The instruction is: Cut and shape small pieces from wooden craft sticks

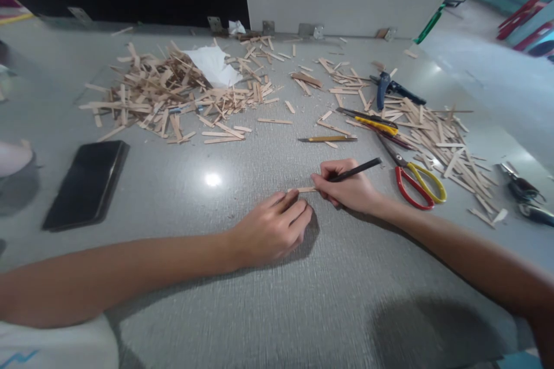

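A short wooden craft stick (pixel 306 189) lies between my two hands on the grey table. My left hand (pixel 272 225) has its fingertips pressed on the stick's left end. In my right hand (pixel 348 187) is a black pen (pixel 357 170), its back end pointing up to the right. The pen's tip is hidden by the fingers, close to the stick's right end. Beyond the hands lies a yellow pencil (pixel 328 139), and to the right are scissors with red and yellow handles (pixel 413 181).
A big heap of craft sticks (pixel 160 86) with white tissue (pixel 214 66) covers the back left; more sticks (pixel 441 138) lie right. A black phone (pixel 86 184) is left. A yellow cutter (pixel 376 124), a blue tool (pixel 383 89) and pliers (pixel 523 187) lie right. A person's hand (pixel 15 158) shows left.
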`<act>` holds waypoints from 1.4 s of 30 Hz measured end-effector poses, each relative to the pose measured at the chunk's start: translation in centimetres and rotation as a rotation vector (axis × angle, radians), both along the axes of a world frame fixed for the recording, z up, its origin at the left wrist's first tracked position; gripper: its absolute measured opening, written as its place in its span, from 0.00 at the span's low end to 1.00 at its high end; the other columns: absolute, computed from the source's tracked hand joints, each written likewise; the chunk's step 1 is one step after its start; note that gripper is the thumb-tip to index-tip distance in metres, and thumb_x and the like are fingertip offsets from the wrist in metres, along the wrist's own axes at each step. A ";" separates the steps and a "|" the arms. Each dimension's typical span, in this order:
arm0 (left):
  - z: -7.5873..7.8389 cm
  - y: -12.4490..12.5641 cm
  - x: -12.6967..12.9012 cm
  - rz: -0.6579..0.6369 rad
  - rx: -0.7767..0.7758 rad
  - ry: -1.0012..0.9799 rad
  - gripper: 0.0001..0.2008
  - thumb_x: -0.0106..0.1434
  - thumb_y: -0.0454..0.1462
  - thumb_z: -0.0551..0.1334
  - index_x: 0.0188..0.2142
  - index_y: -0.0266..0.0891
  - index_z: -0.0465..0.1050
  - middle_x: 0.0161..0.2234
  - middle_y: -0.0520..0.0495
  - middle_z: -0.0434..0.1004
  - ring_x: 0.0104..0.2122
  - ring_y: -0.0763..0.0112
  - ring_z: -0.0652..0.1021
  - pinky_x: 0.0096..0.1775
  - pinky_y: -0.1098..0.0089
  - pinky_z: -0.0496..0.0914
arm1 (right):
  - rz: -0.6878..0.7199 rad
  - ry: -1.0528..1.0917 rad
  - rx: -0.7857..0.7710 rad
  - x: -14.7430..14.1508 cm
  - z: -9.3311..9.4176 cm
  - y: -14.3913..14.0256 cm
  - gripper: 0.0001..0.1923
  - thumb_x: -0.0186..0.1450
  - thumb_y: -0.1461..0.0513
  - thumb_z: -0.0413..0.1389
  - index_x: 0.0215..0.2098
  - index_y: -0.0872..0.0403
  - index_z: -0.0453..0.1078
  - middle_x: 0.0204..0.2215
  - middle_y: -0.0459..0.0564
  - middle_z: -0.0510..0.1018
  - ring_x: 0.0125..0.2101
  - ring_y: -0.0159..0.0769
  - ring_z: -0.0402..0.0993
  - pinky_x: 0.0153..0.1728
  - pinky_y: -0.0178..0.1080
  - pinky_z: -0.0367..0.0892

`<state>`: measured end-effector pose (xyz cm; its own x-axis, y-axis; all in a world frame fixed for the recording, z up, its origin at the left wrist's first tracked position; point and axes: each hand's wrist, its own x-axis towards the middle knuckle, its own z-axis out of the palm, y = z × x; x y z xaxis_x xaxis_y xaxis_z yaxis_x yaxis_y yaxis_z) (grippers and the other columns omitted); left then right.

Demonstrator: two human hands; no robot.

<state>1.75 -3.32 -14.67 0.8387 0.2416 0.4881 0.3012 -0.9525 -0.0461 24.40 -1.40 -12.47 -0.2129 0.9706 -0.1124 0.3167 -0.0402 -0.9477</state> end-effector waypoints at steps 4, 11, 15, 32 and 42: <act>-0.2 0.0 0.1 0.003 -0.021 0.021 0.15 0.75 0.30 0.53 0.48 0.27 0.79 0.43 0.36 0.85 0.49 0.50 0.84 0.48 0.57 0.79 | -0.004 0.057 -0.010 -0.1 0.0 -0.1 0.28 0.64 0.48 0.69 0.19 0.51 0.62 0.12 0.40 0.69 0.09 0.24 0.61 0.09 0.28 0.52; -0.1 -0.1 0.1 0.003 -0.023 0.021 0.14 0.74 0.30 0.55 0.46 0.26 0.79 0.40 0.36 0.83 0.48 0.50 0.84 0.49 0.58 0.79 | 0.023 0.040 -0.051 -0.4 -0.1 0.1 0.27 0.64 0.47 0.69 0.20 0.51 0.64 0.13 0.40 0.70 0.10 0.24 0.61 0.09 0.28 0.53; -0.1 -0.1 0.2 0.007 -0.015 0.014 0.12 0.74 0.30 0.56 0.45 0.26 0.79 0.40 0.36 0.83 0.47 0.50 0.84 0.47 0.58 0.78 | 0.015 0.037 -0.079 -0.7 0.2 0.2 0.28 0.63 0.46 0.70 0.19 0.51 0.64 0.12 0.39 0.69 0.09 0.23 0.60 0.09 0.28 0.53; -0.3 -0.1 0.2 0.015 -0.011 0.036 0.12 0.74 0.31 0.56 0.46 0.28 0.79 0.40 0.37 0.83 0.48 0.51 0.83 0.46 0.59 0.77 | -0.011 0.018 -0.078 -1.0 0.3 0.2 0.30 0.61 0.44 0.72 0.18 0.51 0.64 0.12 0.40 0.69 0.09 0.23 0.59 0.09 0.28 0.50; -0.5 0.0 0.2 0.017 -0.009 0.033 0.12 0.75 0.31 0.56 0.45 0.30 0.79 0.40 0.38 0.83 0.48 0.51 0.83 0.47 0.58 0.78 | 0.000 0.003 -0.044 -0.9 0.1 0.0 0.29 0.63 0.43 0.69 0.19 0.51 0.64 0.12 0.40 0.68 0.10 0.24 0.58 0.10 0.29 0.50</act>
